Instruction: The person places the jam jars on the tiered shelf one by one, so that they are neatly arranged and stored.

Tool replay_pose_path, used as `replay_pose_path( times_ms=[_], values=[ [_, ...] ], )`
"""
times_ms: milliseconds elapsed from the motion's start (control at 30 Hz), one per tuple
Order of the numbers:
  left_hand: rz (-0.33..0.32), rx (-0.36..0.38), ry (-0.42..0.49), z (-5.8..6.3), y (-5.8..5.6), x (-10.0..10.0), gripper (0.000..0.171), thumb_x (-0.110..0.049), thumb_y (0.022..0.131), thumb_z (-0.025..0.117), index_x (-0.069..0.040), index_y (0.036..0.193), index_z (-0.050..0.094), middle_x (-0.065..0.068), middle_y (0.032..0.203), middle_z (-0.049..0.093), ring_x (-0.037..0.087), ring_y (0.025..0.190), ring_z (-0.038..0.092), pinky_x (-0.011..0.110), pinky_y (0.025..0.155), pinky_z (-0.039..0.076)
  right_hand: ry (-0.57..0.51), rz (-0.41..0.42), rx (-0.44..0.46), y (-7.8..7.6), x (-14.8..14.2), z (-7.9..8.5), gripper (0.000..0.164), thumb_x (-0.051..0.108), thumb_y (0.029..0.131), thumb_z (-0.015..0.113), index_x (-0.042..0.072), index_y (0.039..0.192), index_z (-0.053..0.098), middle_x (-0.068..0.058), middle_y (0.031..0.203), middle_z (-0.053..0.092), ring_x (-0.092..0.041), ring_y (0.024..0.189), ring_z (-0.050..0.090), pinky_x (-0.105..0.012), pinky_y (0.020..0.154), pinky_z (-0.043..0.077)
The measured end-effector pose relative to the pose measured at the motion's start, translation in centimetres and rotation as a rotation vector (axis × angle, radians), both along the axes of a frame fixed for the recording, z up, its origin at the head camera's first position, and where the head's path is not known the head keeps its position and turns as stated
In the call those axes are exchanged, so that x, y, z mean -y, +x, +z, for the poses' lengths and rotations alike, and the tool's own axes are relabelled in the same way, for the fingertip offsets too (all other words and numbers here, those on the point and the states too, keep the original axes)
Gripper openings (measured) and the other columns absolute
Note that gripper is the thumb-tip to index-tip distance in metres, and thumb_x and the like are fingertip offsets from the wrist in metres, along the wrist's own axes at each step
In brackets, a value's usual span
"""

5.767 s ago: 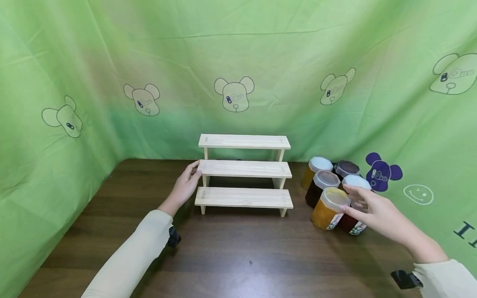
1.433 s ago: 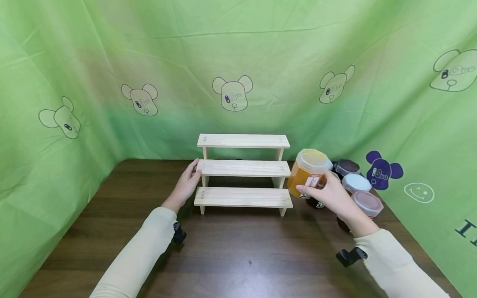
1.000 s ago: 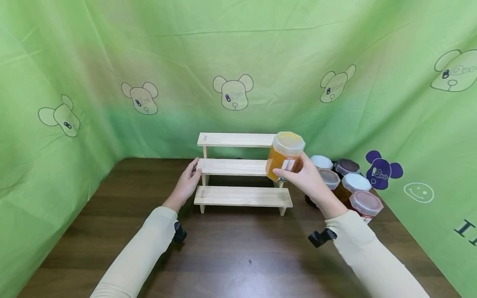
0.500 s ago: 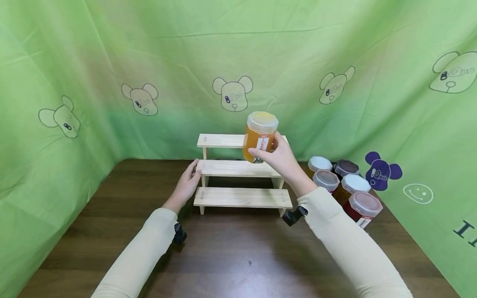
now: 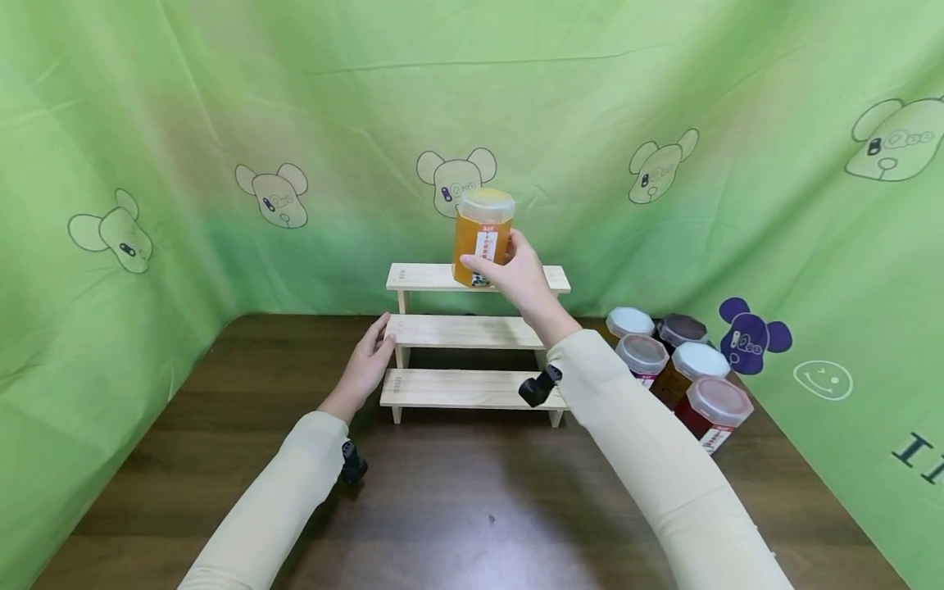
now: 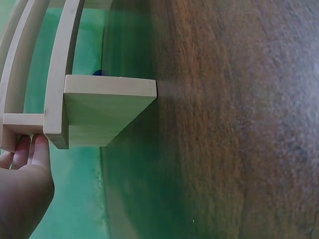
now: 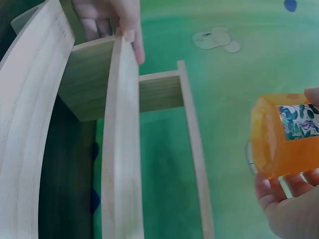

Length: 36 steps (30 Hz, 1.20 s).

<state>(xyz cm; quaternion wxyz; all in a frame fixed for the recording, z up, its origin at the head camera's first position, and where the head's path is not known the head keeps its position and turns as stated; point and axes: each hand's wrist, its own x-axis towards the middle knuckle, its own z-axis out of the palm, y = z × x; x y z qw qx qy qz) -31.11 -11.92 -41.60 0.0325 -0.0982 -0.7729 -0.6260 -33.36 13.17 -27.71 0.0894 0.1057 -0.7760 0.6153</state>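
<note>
My right hand (image 5: pixel 525 274) grips an octagonal jar (image 5: pixel 483 242) of amber contents, with a clear lid and a white-and-red label. It holds the jar upright in front of the top shelf of a three-step wooden stand (image 5: pixel 465 330), overlapping that shelf in the head view. From the right wrist camera, the jar (image 7: pixel 271 137) appears beyond the top step with fingers under and around it. At the stand's left end my left hand (image 5: pixel 366 360) pinches the edge of the middle shelf, thumb in front. The left wrist view shows its fingers (image 6: pixel 41 152) against the wood.
Right of the stand several lidded jars are grouped on the dark wooden table (image 5: pixel 442 508): a red one (image 5: pixel 711 414), a brown one with a white lid (image 5: pixel 699 360), others behind. A green printed cloth (image 5: pixel 332 123) hangs close behind the stand.
My right hand has taken the amber jar from the group, lifted it and carried it left and up to the top shelf. The left hand has stayed on the stand.
</note>
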Motion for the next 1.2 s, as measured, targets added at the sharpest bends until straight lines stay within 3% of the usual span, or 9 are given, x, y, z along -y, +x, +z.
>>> replay_pose_path(
  times_ms=[600, 800, 1200],
  values=[
    [0.014, 0.012, -0.018, 0.1, -0.1, -0.1, 0.056, -0.021, 0.110, 0.039, -0.008, 0.160, 0.021, 0.017, 0.161, 0.027, 0.029, 0.145, 0.030, 0.043, 0.118, 0.029, 0.068, -0.116, 0.003, -3.3, 2.3, -1.1, 0.084, 0.039, 0.082, 0.084, 0.013, 0.148, 0.038, -0.007, 0.139, 0.053, -0.022, 0.121, 0.053, -0.039, 0.102, 0.047],
    [0.011, 0.011, -0.013, 0.1, -0.2, -0.1, 0.055, -0.021, 0.110, 0.039, -0.008, 0.160, 0.021, 0.016, 0.160, 0.028, 0.028, 0.144, 0.031, 0.042, 0.118, 0.029, 0.106, -0.105, 0.005, -3.6, 2.6, -1.5, 0.084, 0.038, 0.083, 0.084, 0.013, 0.148, 0.037, -0.007, 0.139, 0.052, -0.022, 0.121, 0.053, -0.040, 0.102, 0.047],
    [0.008, 0.006, 0.012, 0.0, -0.1, -0.1, 0.056, -0.019, 0.109, 0.040, -0.007, 0.160, 0.021, 0.018, 0.161, 0.027, 0.029, 0.145, 0.030, 0.043, 0.117, 0.029, 0.074, -0.106, 0.028, -4.0, 2.9, -2.7, 0.085, 0.037, 0.083, 0.083, 0.011, 0.148, 0.036, -0.007, 0.137, 0.053, -0.022, 0.121, 0.053, -0.039, 0.102, 0.047]
  ],
)
